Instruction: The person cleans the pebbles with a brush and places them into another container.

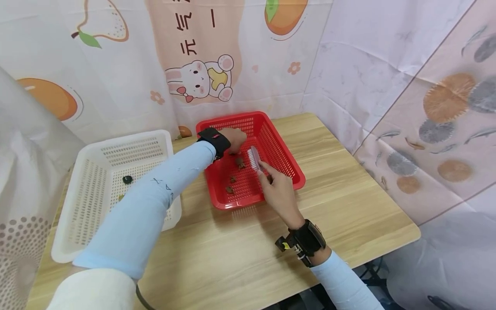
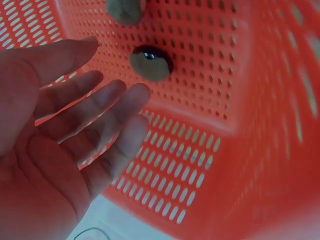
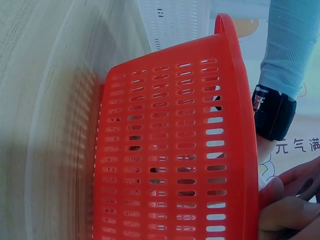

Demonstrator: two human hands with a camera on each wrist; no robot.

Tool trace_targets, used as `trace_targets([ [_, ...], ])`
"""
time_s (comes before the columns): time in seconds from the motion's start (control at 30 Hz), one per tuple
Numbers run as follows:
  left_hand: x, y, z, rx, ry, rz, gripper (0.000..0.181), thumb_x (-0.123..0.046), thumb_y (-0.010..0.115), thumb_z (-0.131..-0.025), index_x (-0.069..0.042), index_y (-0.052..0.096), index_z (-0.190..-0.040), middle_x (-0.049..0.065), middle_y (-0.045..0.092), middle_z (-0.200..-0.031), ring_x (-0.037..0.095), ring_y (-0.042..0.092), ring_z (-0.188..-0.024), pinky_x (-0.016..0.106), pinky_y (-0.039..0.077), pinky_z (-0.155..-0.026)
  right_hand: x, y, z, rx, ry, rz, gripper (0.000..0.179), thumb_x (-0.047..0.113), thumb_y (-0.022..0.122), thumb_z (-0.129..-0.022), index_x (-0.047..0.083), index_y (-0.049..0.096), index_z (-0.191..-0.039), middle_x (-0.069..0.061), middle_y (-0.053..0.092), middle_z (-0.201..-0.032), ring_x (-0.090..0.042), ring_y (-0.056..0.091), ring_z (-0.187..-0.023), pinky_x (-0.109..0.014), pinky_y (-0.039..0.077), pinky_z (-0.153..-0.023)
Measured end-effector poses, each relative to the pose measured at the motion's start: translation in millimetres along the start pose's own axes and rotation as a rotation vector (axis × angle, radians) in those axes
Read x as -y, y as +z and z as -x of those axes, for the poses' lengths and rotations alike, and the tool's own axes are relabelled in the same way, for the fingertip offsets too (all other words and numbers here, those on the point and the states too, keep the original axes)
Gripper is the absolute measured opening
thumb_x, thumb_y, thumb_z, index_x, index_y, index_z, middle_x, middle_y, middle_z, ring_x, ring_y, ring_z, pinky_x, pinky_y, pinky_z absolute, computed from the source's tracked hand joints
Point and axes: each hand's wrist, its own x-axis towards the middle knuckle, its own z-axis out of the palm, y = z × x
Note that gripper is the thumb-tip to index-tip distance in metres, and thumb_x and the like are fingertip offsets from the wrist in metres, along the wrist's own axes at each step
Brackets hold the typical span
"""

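Observation:
My left hand (image 1: 234, 140) reaches into the far left part of the red plastic basket (image 1: 238, 204). Seen from the left wrist, its fingers are loosely extended and hold nothing. Just beyond the fingertips lies a small rounded stone-like piece (image 2: 151, 64), half dull brown, half dark and shiny. A second dull brown piece (image 2: 125, 11) is above it in that view. My right hand (image 1: 280, 193), over the basket's near right side, grips a small brush (image 1: 253, 158) with white bristles and a pinkish back. Several brown lumps (image 1: 230, 189) lie on the basket floor.
A white plastic basket (image 1: 62, 241) stands to the left, partly behind my left sleeve. Inside it are a dark green round piece (image 1: 127, 179) and a yellowish one (image 1: 121, 197). The wooden table (image 1: 360, 211) meets a printed curtain (image 1: 248, 51) at the back.

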Motion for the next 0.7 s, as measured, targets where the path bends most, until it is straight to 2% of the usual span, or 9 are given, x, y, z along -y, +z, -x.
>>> trace_targets([
  [0.1,0.9,4.6,-5.0,-0.014,0.004,0.04,0.017,-0.014,0.069,-0.1,-0.008,0.069,-0.116,0.01,0.065,-0.096,0.025,0.059,-0.086,0.037,0.044,-0.072,-1,0,-0.5,0.003,0.002,0.003,0.037,0.017,0.062,-0.103,0.008,0.065,-0.139,-0.001,0.045,-0.057,-0.009,0.035,-0.046,-0.024,0.026,-0.042],
  [0.37,-2.1,14.4,-7.9,-0.082,0.017,0.012,0.02,-0.001,0.067,-0.097,-0.005,0.072,-0.116,0.014,0.07,-0.096,0.027,0.063,-0.084,0.037,0.042,-0.069,-1,1,-2.3,0.002,-0.008,0.003,0.036,0.018,0.062,-0.104,0.008,0.065,-0.138,0.001,0.044,-0.057,-0.007,0.035,-0.046,-0.023,0.027,-0.042],
  [0.57,-2.5,24.1,-6.7,-0.103,-0.023,0.025,0.021,0.0,0.063,-0.099,-0.005,0.071,-0.119,0.016,0.071,-0.107,0.029,0.067,-0.093,0.038,0.042,-0.071,0,1,-1.0,0.01,-0.002,-0.004,0.036,0.018,0.062,-0.104,0.008,0.065,-0.138,0.001,0.044,-0.056,-0.007,0.035,-0.045,-0.023,0.027,-0.042],
  [0.7,-4.1,26.8,-7.1,-0.126,-0.022,0.053,0.02,0.004,0.061,-0.1,-0.002,0.073,-0.114,0.018,0.072,-0.103,0.027,0.065,-0.087,0.036,0.039,-0.069,0,1,-0.3,0.005,0.004,-0.003,0.036,0.018,0.062,-0.104,0.008,0.066,-0.138,0.0,0.044,-0.056,-0.008,0.034,-0.046,-0.023,0.026,-0.042],
])
